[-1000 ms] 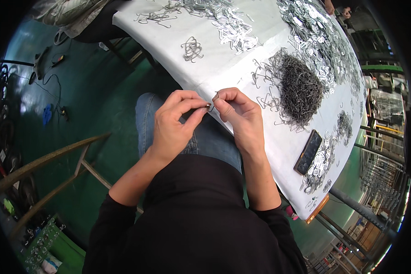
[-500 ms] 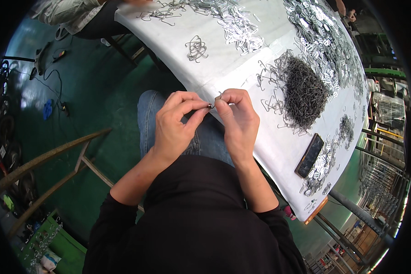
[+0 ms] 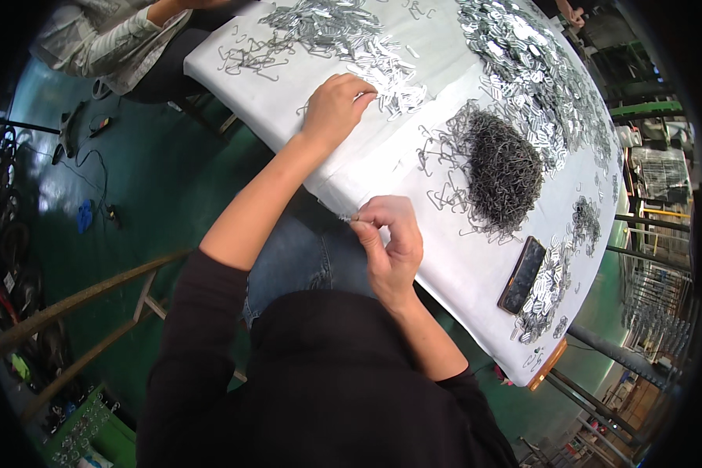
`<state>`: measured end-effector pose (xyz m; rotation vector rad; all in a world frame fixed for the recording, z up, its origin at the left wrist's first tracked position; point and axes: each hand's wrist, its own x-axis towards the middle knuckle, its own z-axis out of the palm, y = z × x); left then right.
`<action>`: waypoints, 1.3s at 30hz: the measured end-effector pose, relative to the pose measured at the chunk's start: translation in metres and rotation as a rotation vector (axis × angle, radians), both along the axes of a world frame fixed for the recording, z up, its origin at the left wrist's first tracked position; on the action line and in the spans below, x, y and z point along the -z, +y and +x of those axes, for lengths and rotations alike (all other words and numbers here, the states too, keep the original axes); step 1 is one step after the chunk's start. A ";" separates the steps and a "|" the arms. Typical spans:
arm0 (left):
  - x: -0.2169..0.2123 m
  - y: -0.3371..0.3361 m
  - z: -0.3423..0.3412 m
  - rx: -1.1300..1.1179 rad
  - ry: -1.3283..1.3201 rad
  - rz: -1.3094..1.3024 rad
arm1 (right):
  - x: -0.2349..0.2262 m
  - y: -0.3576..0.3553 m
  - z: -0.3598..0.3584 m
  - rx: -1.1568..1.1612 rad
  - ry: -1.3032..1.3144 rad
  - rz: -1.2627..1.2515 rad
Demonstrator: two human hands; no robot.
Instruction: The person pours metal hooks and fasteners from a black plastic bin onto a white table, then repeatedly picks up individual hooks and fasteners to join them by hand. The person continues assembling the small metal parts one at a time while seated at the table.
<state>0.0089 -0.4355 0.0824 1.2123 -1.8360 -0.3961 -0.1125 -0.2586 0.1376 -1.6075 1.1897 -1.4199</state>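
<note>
My left hand is stretched out over the white-covered table, beside the near edge of a heap of flat silver metal pieces. Its thumb and forefinger are pinched together, and whatever they may hold is hidden. Close to the table's near edge, above my jeans, my right hand pinches a small metal piece between thumb and forefinger. That piece is too small to tell its exact shape. To the right of my hands lies a large dark pile of wire hooks, with loose hooks scattered along its left side.
A phone lies on the white table cover beside a smaller heap of silver pieces. More silver pieces spread across the far right. At the upper left sits another person, one sleeve near the table. A wooden frame stands left.
My left hand has left my right hand and moved forward to the silver pieces. My right hand has shifted slightly back toward me, still pinching. The view has tilted a little.
</note>
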 end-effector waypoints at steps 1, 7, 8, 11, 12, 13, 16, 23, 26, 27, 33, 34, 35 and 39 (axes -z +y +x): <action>0.005 -0.015 -0.011 -0.009 -0.064 0.018 | 0.000 0.002 0.000 0.000 -0.001 0.021; 0.013 -0.051 -0.029 -0.022 -0.338 0.071 | 0.003 0.010 -0.002 -0.008 -0.053 0.083; 0.011 -0.048 -0.028 -0.023 -0.397 0.040 | 0.003 0.011 -0.002 -0.006 -0.052 0.096; -0.004 -0.030 -0.020 -0.002 -0.022 0.084 | 0.007 0.012 -0.005 -0.007 -0.044 0.119; -0.010 -0.017 -0.015 0.024 0.163 0.161 | 0.007 0.012 -0.006 -0.004 -0.039 0.121; -0.018 0.000 -0.009 0.033 0.239 0.236 | 0.008 0.012 -0.007 -0.002 -0.030 0.124; -0.042 0.064 0.010 0.113 0.413 0.532 | 0.011 0.007 -0.009 0.015 -0.015 0.076; -0.083 0.151 0.027 0.060 0.591 0.720 | 0.008 0.008 -0.007 0.035 0.030 0.068; -0.087 0.161 0.028 0.015 0.584 0.733 | 0.007 0.008 -0.003 0.015 0.041 0.038; -0.087 0.163 0.028 0.023 0.595 0.715 | 0.007 0.008 -0.002 0.008 0.044 0.024; -0.077 0.170 0.029 0.058 0.597 0.527 | 0.008 0.011 0.002 -0.002 0.029 0.112; -0.076 0.171 0.030 0.053 0.564 0.504 | 0.008 0.011 0.000 -0.014 0.058 0.105; -0.074 0.171 0.031 0.050 0.533 0.480 | 0.010 0.009 -0.002 -0.016 0.079 0.085; -0.066 0.174 0.029 0.068 0.571 0.453 | 0.015 -0.004 -0.038 0.091 0.289 0.176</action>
